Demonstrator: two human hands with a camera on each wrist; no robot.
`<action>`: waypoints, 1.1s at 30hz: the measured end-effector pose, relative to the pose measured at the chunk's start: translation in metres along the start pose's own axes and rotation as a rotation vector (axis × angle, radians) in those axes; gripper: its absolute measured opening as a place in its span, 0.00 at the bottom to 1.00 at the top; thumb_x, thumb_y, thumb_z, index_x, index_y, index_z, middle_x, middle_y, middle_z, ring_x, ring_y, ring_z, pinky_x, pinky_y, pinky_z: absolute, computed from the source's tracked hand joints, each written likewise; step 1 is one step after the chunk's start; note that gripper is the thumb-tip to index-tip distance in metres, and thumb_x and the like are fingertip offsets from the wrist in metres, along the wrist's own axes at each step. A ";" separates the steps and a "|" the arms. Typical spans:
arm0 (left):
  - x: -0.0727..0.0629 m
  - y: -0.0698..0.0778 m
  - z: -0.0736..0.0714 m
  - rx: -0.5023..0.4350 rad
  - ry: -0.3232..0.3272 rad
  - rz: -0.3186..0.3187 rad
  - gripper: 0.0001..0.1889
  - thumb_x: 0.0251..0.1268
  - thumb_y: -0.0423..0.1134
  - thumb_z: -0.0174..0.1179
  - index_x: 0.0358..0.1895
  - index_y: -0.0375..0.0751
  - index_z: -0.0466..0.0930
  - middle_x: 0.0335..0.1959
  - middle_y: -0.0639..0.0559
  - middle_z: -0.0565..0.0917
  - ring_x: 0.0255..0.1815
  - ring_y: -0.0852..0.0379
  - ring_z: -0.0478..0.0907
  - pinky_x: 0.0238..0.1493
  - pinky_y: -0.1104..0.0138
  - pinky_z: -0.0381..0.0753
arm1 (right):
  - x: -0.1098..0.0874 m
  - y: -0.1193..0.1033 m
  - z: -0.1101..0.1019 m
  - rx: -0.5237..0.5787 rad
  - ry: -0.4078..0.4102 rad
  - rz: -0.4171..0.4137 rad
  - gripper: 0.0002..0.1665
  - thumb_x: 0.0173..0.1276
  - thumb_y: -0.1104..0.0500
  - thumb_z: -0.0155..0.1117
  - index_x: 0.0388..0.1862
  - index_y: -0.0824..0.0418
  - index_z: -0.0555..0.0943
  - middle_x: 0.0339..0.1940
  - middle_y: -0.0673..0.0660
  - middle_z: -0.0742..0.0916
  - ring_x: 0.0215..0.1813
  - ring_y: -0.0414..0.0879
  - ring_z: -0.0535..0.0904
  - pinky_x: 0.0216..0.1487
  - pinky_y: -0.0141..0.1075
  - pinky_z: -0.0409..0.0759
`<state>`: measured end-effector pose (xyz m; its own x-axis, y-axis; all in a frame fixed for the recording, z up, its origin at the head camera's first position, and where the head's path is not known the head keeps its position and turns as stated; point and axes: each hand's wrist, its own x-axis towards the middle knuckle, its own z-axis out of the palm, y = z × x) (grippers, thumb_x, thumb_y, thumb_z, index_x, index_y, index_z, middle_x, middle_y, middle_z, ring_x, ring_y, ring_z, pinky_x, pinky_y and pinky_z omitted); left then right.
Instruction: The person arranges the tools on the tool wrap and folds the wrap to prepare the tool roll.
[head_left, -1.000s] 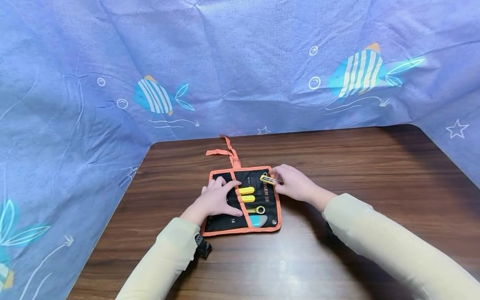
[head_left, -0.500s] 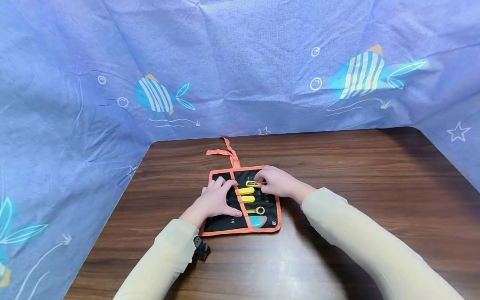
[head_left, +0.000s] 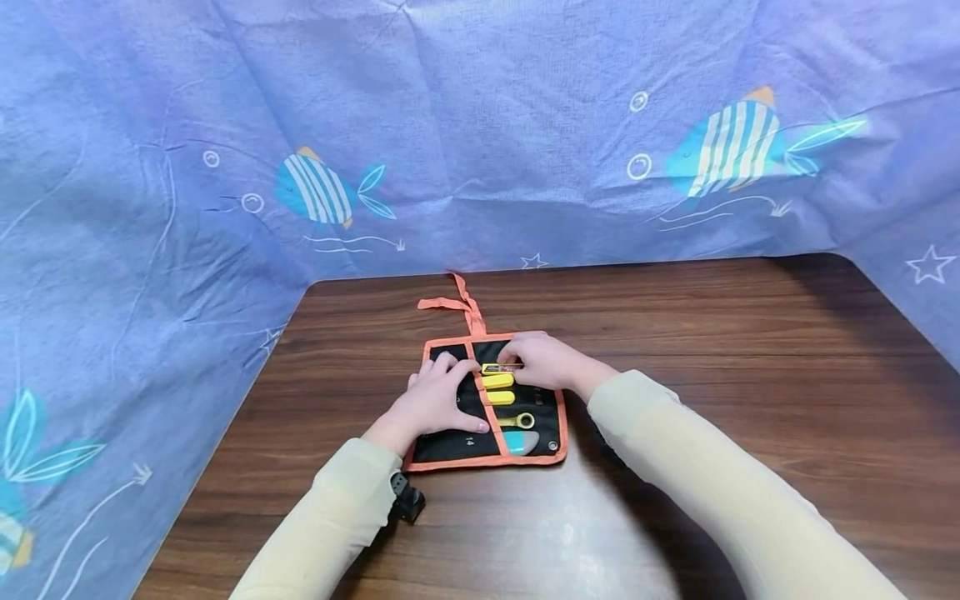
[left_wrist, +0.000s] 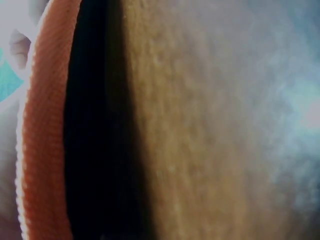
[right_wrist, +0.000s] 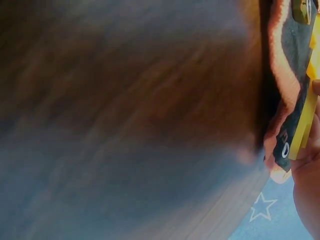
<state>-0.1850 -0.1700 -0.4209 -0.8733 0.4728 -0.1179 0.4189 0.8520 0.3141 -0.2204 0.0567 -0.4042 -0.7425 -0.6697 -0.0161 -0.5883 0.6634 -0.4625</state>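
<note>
A black tool roll (head_left: 450,450) with orange edging lies unrolled on the table. My left hand (head_left: 431,400) rests on its left part, thumb and fingers spread. With my right hand (head_left: 555,362) I pinch a slim yellow tool with a dark label strip (head_left: 492,367); its exact kind is unclear. The tool's left end is at the orange pocket band, close to my left fingertips; I cannot tell whether it is inside the pocket. Below it, two yellow handles (head_left: 500,398), a ring spanner (head_left: 525,421) and a teal-and-grey rounded tool end (head_left: 522,442) stick out of pockets.
Orange ties (head_left: 472,312) trail from the roll's far edge over the brown wooden table (head_left: 712,333). A blue fish-patterned cloth (head_left: 525,125) hangs behind and left of the table. The left wrist view is filled by the roll's orange edge (left_wrist: 47,125) and blurred tabletop.
My right hand has moved left with the slim yellow tool, from the roll's right edge to the pocket band, and the tool has levelled out. The left hand has stayed put.
</note>
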 end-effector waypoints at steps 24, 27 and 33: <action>-0.002 -0.003 0.004 0.022 0.037 0.032 0.48 0.39 0.71 0.64 0.68 0.59 0.62 0.65 0.52 0.63 0.59 0.45 0.62 0.48 0.46 0.65 | 0.013 0.004 -0.001 -0.060 -0.049 -0.041 0.16 0.67 0.61 0.58 0.53 0.55 0.81 0.47 0.52 0.80 0.51 0.47 0.75 0.53 0.43 0.71; -0.003 -0.005 0.004 0.019 0.041 0.024 0.49 0.39 0.72 0.64 0.69 0.59 0.61 0.66 0.52 0.63 0.59 0.45 0.62 0.48 0.47 0.64 | 0.010 0.008 -0.002 -0.052 -0.035 -0.014 0.18 0.66 0.59 0.60 0.55 0.57 0.79 0.50 0.54 0.80 0.53 0.49 0.74 0.55 0.44 0.70; -0.004 -0.007 0.007 0.012 0.054 0.008 0.50 0.39 0.72 0.64 0.69 0.56 0.61 0.65 0.52 0.65 0.60 0.46 0.61 0.51 0.47 0.63 | -0.010 0.023 -0.008 -0.037 -0.007 0.062 0.20 0.64 0.56 0.62 0.54 0.58 0.79 0.48 0.54 0.80 0.51 0.49 0.74 0.54 0.45 0.70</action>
<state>-0.1826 -0.1763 -0.4291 -0.8819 0.4669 -0.0647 0.4282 0.8511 0.3038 -0.2290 0.0812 -0.4069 -0.7759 -0.6289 -0.0495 -0.5526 0.7153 -0.4277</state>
